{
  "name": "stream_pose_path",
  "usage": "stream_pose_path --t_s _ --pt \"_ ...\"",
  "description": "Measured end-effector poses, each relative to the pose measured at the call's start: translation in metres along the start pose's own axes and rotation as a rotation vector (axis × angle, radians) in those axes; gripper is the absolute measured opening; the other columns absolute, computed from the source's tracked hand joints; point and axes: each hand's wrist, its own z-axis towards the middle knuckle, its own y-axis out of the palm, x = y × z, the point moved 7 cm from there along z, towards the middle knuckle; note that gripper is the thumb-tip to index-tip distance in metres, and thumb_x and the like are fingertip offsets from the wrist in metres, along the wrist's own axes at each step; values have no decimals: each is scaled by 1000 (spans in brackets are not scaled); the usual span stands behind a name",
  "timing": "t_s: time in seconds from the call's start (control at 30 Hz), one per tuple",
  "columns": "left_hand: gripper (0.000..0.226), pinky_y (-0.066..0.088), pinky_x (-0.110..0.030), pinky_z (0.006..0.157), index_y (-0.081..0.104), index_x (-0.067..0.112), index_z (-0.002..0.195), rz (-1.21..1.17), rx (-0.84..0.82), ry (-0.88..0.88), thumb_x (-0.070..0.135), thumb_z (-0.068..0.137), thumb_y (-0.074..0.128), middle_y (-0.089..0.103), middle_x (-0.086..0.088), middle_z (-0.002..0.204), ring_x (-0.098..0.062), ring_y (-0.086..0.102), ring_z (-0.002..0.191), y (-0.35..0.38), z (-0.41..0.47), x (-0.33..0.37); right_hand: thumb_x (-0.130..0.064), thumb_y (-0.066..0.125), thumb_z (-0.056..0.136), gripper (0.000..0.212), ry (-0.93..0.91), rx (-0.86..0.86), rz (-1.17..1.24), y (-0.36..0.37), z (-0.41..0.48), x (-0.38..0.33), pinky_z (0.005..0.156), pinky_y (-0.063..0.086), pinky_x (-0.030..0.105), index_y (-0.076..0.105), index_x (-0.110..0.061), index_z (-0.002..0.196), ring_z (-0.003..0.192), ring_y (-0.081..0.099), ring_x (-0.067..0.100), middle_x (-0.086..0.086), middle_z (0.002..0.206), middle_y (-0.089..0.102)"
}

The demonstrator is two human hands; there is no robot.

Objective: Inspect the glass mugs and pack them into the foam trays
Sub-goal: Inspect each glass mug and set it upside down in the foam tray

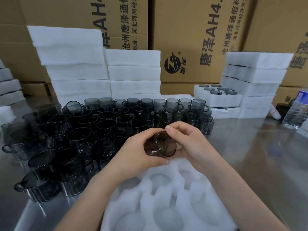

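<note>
1. Being held tilted over the foam tray (208, 205), the glass mug (160, 147) is cupped by the left hand (140, 152) and pinched at its rim by the right hand (190, 142).
2. Chipping could be caused by a slip on smooth glass.

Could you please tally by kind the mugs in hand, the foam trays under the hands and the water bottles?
Smoky dark glass mug, held: 1
White foam tray with empty round wells: 1
Clear plastic water bottle: 1
Total: 3
</note>
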Motion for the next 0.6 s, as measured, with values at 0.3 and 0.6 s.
stream_pose_path --t_s 0.3,0.6 --pt "62 51 -23 91 63 18 123 -278 -20 23 9 65 83 69 -1 119 -15 65 113 -14 -8 -3 -2 58 87 36 -21 -288 129 13 -5 -4 79 58 42 61 3 122 100 68 32 21 114 68" --pt "59 54 -32 91 66 30 116 -223 15 -5 17 62 87 71 5 112 -15 68 105 -9 -7 -8 -5 84 59 50 -100 -177 -173 14 -6 -4 76 54 29 64 -22 102 92 68 16 -2 103 67"
